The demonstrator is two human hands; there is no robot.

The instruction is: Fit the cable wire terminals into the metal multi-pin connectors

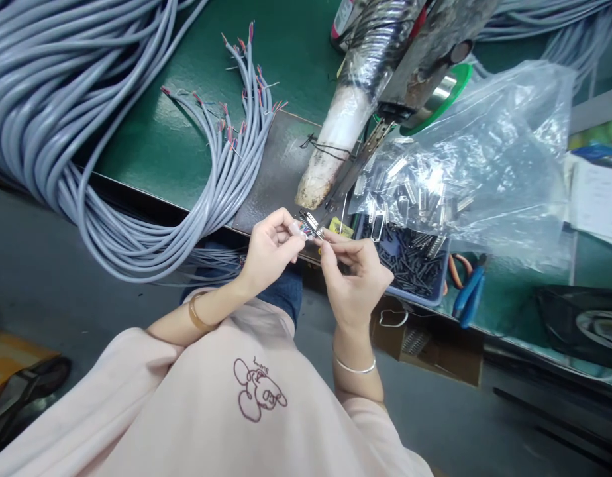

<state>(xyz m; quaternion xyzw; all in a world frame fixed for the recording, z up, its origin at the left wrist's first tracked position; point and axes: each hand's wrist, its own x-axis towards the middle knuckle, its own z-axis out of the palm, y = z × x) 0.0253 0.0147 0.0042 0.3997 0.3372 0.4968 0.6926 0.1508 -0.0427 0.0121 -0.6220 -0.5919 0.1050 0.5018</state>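
Note:
At the bench edge, a small metal-and-black multi-pin connector (312, 221) sits just below the tip of a white wrapped nozzle. Thin coloured wires (305, 227) meet its near side. My left hand (273, 250) is closed, thumb and forefinger pinching these wires close to the connector. My right hand (356, 275) is closed too, with its thumb and forefinger together at the connector's right end. Those fingertips hide what exactly they grip, though they seem to touch the connector's end.
Grey cables (216, 159) with stripped ends lie left. Above my hands hang the wrapped nozzle (330, 136) and a dark metal arm (358, 159). Rightward are a blue bin (442, 281) of black sleeves, a clear bag (514, 152) of connectors, a green-rimmed spool (463, 78) and blue-handled cutters (469, 295).

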